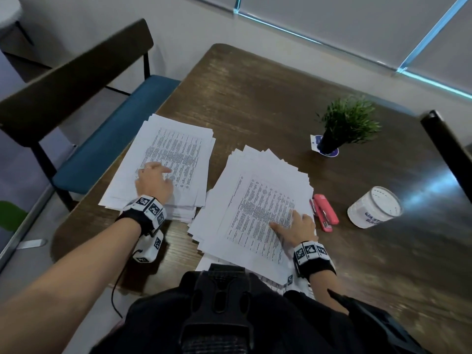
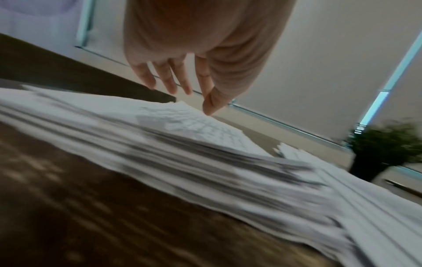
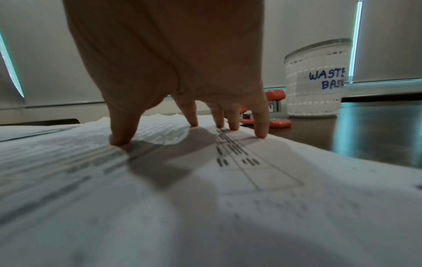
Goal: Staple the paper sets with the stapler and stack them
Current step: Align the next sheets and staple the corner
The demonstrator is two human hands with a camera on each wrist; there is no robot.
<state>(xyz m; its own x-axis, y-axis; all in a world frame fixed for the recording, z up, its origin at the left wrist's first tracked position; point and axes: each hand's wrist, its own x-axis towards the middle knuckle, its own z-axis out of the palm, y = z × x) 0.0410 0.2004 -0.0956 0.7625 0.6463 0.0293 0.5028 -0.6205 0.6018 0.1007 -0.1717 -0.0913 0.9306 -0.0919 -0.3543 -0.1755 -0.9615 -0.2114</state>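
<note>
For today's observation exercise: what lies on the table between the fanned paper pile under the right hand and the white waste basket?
The pink stapler lies there, beside the pile's right edge, with bare table between it and the waste basket. The head view shows this best.

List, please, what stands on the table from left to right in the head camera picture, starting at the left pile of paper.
Left pile of paper → right pile of paper → stapler → white basket. The plant stands farther back, above the stapler, so I leave it out.

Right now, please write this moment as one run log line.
left hand open over left paper pile | right hand fingertips pressing right paper pile | stapler untouched
</note>
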